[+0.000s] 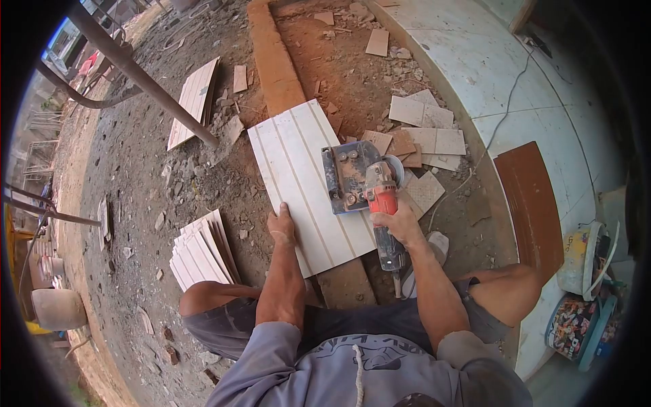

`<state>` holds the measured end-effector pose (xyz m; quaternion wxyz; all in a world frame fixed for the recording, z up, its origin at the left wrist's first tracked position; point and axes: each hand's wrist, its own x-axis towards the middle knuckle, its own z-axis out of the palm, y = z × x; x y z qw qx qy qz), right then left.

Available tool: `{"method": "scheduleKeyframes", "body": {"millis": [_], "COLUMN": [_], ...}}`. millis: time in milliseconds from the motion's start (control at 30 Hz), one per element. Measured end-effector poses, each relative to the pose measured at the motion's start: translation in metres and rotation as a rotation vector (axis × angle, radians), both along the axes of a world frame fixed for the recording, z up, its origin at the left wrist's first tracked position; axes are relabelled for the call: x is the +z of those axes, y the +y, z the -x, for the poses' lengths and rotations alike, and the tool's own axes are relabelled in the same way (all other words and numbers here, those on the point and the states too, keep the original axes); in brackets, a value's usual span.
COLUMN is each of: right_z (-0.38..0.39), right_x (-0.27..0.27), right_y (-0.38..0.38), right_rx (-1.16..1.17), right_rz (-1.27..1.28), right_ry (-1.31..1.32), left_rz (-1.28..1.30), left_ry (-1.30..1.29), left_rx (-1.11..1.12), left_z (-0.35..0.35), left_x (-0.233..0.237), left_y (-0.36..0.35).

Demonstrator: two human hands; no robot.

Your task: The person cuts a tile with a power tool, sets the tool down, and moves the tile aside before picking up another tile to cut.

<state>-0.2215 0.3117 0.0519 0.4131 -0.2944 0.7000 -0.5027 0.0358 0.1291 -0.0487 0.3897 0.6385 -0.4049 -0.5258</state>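
Observation:
A large white tile with brown stripes lies tilted in front of me, over a wooden board. My left hand grips its left edge, thumb on top and the other fingers hidden below. In my right hand is a red and black angle grinder, held round its body. The grinder is joined to a worn blue metal base plate, which sits at the tile's right edge. A round disc shows on the grinder's right side.
Striped tile strips are stacked at left, with another stack beyond by a metal pole. Broken tile pieces lie at right. A brown board, a cable and a patterned bucket are farther right.

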Motion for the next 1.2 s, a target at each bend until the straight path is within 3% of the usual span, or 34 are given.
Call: {"method": "scheduleKeyframes", "body": {"millis": [100,333,500,533,633,700,800,933,1033,1200], "right_z": [-0.006,0.003,0.004,0.008,0.02,0.025,0.025,0.025,0.025,0.03], "right_x": [0.031,0.02,0.033,0.023,-0.003,-0.001,0.02,0.014,0.016,0.008], "right_y": [-0.001,-0.008,-0.027,-0.032,-0.049,-0.061,-0.078,-0.104,-0.121,-0.145], "right_rx": [0.003,0.06,0.009,0.013,0.01,0.028,0.035,0.039,0.076,0.105], "right_rz": [-0.035,-0.139,-0.091,-0.087,-0.046,-0.179,-0.275,-0.151,-0.217,-0.226], "right_ry": [-0.048,0.045,-0.043,-0.045,0.023,0.103,0.203,0.275,0.297,0.349], "left_rz": [-0.01,-0.092,0.063,0.067,0.168,0.382,0.438,0.55,0.523,0.559], "left_ry": [0.049,-0.122,-0.245,-0.247,-0.474,-0.893,-0.82,-0.824,-0.637,-0.798], "left_rx": [0.03,0.029,-0.061,-0.057,-0.091,-0.042,-0.141,-0.181,-0.221,-0.32], "left_z": [0.009,0.032,0.028,0.033,0.05,0.058,0.065,0.077,0.09,0.122], "left_x": [0.006,0.007,-0.022,-0.007,0.029,0.039,0.056,0.052,0.055,0.072], "left_y": [-0.004,-0.032,-0.052,-0.053,-0.052,-0.051,-0.052,-0.058,-0.067,-0.093]}}
